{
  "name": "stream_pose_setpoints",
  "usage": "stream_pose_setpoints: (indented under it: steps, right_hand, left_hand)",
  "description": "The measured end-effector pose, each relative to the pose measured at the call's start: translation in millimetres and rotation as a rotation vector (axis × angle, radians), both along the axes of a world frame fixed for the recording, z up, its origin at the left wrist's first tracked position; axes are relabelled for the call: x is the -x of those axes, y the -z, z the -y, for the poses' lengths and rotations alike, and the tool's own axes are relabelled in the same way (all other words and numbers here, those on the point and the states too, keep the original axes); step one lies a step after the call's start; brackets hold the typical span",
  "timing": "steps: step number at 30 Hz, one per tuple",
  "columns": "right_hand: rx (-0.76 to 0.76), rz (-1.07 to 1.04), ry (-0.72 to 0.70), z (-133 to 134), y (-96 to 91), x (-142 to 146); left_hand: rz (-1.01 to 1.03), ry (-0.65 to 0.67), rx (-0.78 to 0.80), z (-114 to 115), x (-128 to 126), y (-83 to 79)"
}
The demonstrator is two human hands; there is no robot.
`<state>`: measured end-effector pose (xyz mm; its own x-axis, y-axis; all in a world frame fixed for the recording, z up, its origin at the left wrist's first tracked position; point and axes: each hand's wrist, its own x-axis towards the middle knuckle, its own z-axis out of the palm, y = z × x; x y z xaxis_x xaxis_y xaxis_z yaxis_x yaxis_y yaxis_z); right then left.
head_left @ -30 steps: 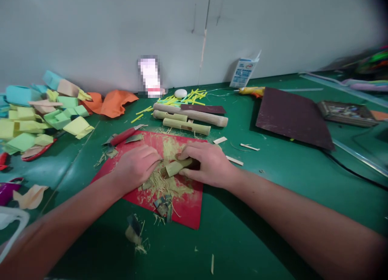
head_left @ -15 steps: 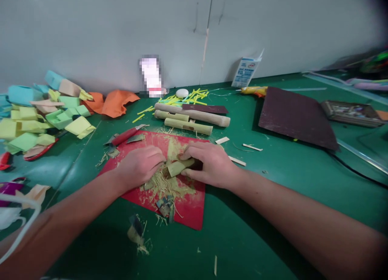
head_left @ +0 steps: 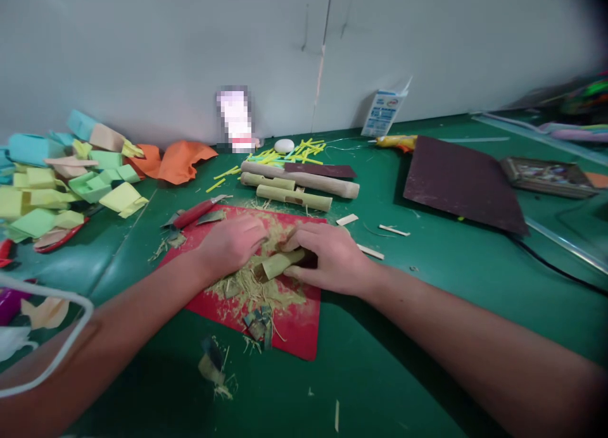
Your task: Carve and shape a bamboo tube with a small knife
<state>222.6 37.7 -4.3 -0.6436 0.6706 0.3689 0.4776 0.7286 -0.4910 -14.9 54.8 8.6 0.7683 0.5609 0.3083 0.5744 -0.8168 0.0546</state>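
Observation:
My right hand [head_left: 330, 256] grips a short piece of green bamboo [head_left: 280, 263] and presses it down on the red mat [head_left: 294, 324]. My left hand [head_left: 231, 244] is closed in a fist just left of the bamboo's end; whatever it holds is hidden by the fingers. Pale bamboo shavings [head_left: 247, 286] lie heaped on the mat under both hands. A red-handled knife [head_left: 196, 212] lies at the mat's far left corner, apart from both hands.
Behind the mat lie three bamboo sticks [head_left: 294, 188], yellow strips [head_left: 285, 153] and a white egg-shaped thing [head_left: 284, 146]. Coloured folded papers [head_left: 61, 185] pile up at the left. A dark sandpaper sheet [head_left: 460, 181] and a tray [head_left: 546, 175] are at the right. A wall runs along the back.
My left hand has slid forward and to the right, closer to the bamboo piece. My right hand stays put on the bamboo.

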Motion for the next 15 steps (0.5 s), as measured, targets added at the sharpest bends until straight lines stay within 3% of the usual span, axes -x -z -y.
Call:
stream_pose_setpoints:
  steps: [3, 5, 11, 15]
  right_hand:
    - [0.002, 0.018, 0.004, 0.2, 0.0, -0.6]
    - [0.003, 0.016, -0.006, 0.3, -0.6, -1.3]
    - [0.002, -0.015, -0.034, 0.5, -2.2, -2.9]
    - [-0.003, -0.030, -0.047, 0.1, -1.9, -3.5]
  left_hand:
    - [-0.031, 0.062, 0.054, 23.1, 9.0, -8.2]
    - [-0.004, 0.055, 0.073, 24.9, 8.1, -9.8]
    - [0.118, -0.187, 0.003, -20.6, -21.2, 0.8]
    - [0.048, -0.082, 0.018, -23.5, -26.0, 3.2]
